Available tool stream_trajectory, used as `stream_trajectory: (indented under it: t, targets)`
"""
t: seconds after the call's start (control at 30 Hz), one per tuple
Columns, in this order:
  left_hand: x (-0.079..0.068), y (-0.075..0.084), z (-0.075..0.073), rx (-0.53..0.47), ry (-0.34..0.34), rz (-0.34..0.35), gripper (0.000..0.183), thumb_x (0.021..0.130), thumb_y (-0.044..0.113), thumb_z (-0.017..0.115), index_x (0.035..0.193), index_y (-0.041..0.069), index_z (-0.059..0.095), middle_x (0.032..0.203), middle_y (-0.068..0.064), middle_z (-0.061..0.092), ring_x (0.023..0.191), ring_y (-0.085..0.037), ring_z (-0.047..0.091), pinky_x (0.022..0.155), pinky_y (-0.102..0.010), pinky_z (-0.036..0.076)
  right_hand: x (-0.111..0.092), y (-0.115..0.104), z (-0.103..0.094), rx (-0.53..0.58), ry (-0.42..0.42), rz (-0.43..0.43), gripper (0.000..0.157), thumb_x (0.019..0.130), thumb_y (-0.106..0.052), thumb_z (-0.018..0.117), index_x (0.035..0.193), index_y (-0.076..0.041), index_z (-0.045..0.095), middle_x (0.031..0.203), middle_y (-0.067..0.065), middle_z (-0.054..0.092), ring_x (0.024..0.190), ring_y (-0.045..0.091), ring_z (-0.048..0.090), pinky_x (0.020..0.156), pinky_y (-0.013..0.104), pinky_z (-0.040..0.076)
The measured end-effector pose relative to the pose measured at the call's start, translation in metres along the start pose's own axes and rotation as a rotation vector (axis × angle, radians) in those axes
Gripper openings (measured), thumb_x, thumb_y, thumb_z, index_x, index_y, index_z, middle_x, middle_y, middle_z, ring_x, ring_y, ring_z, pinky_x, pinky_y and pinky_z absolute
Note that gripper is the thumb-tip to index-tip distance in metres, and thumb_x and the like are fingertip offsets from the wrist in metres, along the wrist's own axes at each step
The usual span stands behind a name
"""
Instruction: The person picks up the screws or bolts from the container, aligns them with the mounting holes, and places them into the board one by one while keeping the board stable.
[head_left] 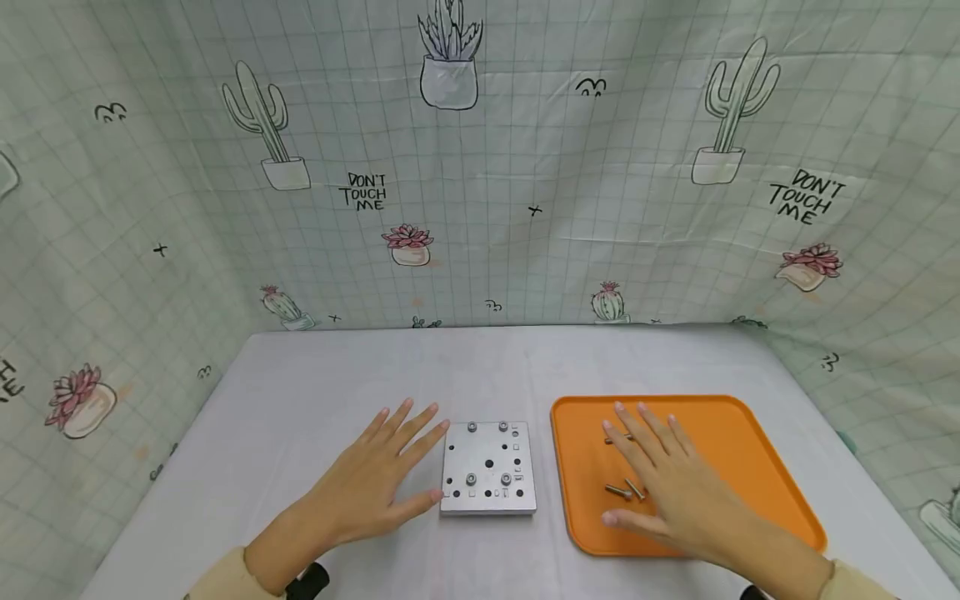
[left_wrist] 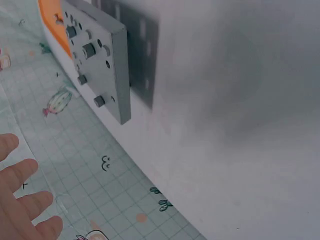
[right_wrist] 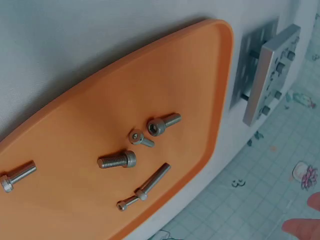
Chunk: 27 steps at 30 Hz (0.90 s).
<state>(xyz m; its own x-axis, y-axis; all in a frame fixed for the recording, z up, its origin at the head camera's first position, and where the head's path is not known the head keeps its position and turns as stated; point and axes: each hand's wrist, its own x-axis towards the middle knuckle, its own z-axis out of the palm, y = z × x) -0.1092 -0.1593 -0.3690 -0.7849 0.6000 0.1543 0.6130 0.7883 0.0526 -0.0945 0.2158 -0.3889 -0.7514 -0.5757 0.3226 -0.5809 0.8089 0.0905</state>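
Metal plate [head_left: 480, 450] (qty 1) sits on white table [head_left: 300, 392], w/ 4 seated bolts [head_left: 471, 479], heads proud of its top; tightness can't tell. Step in hand: prob. idle/ready pose, as neither hand grips anything. Next move on a bolt would call for narrowing thumb + fingers to a pinch; R hand is the nearer one to the loose stock. Hands, qty 2: L hand [head_left: 382, 479] is just L of plate, fingers spread wide, nothing held; thumb tip looks near plate edge in head view, but L wrist view shows fingertips apart from it. R hand [head_left: 667, 475] is R of plate, above orange tray [head_left: 735, 467] (qty 1), fingers also wide, nothing held. Tray is R of plate, not touching. In tray: 6 loose bolts [right_wrist: 117, 160] per R wrist view, mixed sizes; poss. more out of frame. Beyond plate: cactus-print cloth [head_left: 525, 150].
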Motion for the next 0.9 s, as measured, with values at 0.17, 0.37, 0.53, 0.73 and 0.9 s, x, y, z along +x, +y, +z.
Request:
stream_trajectory:
  t: [0.17,0.37,0.53,0.73,0.9]
  targets:
    - [0.0,-0.005,0.004,-0.015,0.013,0.007,0.083,0.082,0.061,0.056,0.148,0.02,0.028,0.155,-0.002,0.024,0.142,-0.029,0.02,0.116,-0.049,0.022,0.001,0.002,0.001,0.028,-0.019,0.038,0.094,0.079,-0.067,0.055,0.149,-0.013,0.021,0.154,0.011,0.022,0.143,0.031,0.013,0.118,0.031,-0.012]
    - [-0.002,-0.012,0.014,-0.145,-0.024,-0.022,0.09,0.078,0.056,0.065,0.148,0.016,0.025,0.154,-0.005,0.024,0.14,-0.033,0.024,0.112,-0.049,0.029,0.005,0.004,0.005,0.076,-0.022,0.071,0.093,0.081,-0.063,0.055,0.15,-0.013,0.018,0.155,0.011,0.02,0.141,0.033,0.02,0.119,0.031,-0.011]
    - [-0.003,-0.014,0.023,-0.3,-0.081,-0.092,0.09,0.077,0.047,0.071,0.149,0.018,0.024,0.153,-0.007,0.027,0.138,-0.035,0.028,0.105,-0.054,0.038,0.008,0.006,0.008,0.118,-0.041,0.103,0.092,0.081,-0.061,0.056,0.149,-0.011,0.021,0.154,0.013,0.022,0.136,0.039,0.026,0.12,0.035,-0.007]
    - [-0.001,-0.015,0.04,-0.472,-0.074,-0.119,0.082,0.079,0.037,0.072,0.146,0.013,0.031,0.147,-0.011,0.036,0.133,-0.032,0.038,0.105,-0.051,0.039,0.013,0.011,0.009,0.171,-0.085,0.136,0.089,0.081,-0.057,0.06,0.145,-0.004,0.028,0.148,0.018,0.031,0.131,0.042,0.033,0.111,0.056,0.024]
    - [0.0,-0.019,0.058,-0.605,-0.075,-0.158,0.077,0.079,0.036,0.073,0.142,0.012,0.037,0.143,-0.01,0.042,0.132,-0.031,0.041,0.106,-0.051,0.038,0.015,0.016,0.01,0.223,-0.113,0.182,0.083,0.083,-0.051,0.063,0.142,-0.001,0.032,0.143,0.021,0.038,0.124,0.042,0.041,0.1,0.061,0.036]
